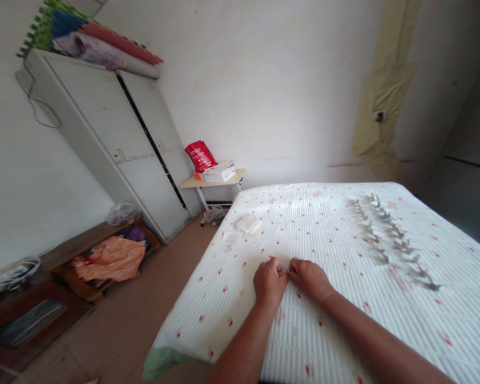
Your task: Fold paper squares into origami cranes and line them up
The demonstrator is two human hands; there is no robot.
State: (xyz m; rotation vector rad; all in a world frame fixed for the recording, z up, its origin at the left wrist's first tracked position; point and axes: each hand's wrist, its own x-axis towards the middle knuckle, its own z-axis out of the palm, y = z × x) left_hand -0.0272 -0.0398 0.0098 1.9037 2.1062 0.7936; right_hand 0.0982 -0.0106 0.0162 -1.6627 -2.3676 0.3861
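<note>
Pinching: the left hand [270, 281] has thumb and fingers drawn together on a small thin piece [283, 270], too blurred to name, over the near part of the bed [296, 226]
Right hand [311, 279]: fingers curled in and narrow, right beside the left hand over the bed; cannot tell whether the fingertips grip the piece
Piece: between the hands, above the near part of the bed; whether it touches the bed cannot be told
Cover [192, 325]: on the bed, white and ribbed, dotted red
Papers [248, 224]: a loose pile near the bed's left edge, beyond the hands, with a sheet [231, 238] just beside it
Rows [404, 245]: two lines of small grey-brown things on the bed's right part, blurred, well apart from the hands
Table [188, 183]: past the bed's far left corner, bearing a red bag [201, 157] and a white box [224, 174]
Cabinet [100, 122]: left of the bed, tilted in view, mats [108, 53] on top
Socket [380, 116]: on the wall [280, 106] beyond the bed
</note>
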